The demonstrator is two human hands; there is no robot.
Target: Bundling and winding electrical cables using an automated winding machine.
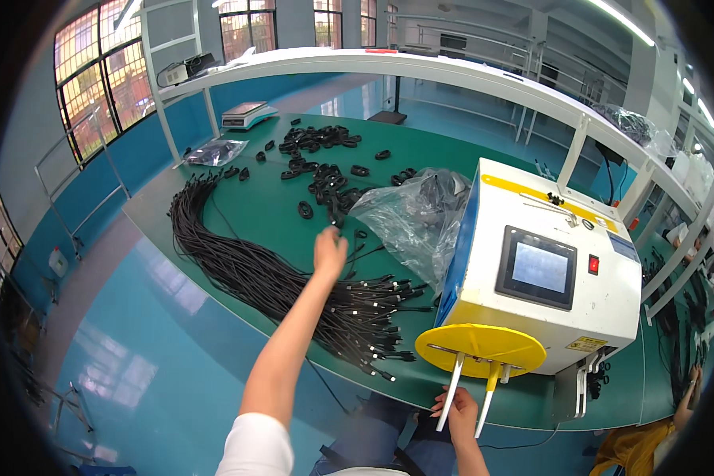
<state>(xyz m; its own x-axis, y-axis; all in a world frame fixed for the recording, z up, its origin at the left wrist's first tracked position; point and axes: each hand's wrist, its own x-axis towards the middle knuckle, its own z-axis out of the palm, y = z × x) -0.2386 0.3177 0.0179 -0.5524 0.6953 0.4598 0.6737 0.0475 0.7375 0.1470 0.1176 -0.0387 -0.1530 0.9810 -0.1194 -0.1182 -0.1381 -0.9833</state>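
The green worktop (pixel 416 143) carries a white machine (pixel 547 266) close to its near edge, right of the middle, with a blue side, a screen and a yellow disc (pixel 481 341) at its lower front. Along the left stretch of the near edge lies a thick, curved sheaf of long black cables (pixel 242 254), pale metal plugs fanned out just left of the machine. A heap of black coils (pixel 329 186), small and oval, spreads from the middle toward the far edge. At the near edge, the right hand (pixel 460 412) curls its fingers loosely by a white prong (pixel 451 393); the left hand (pixel 331 252) has its fingers bunched narrow at the heap's nearest coils. Whether either holds anything I cannot tell: the prong crosses the right, and the left fingertips merge with dark coils. The left forearm hides part of the sheaf; creases blur the contents of a clear bag (pixel 408 222).
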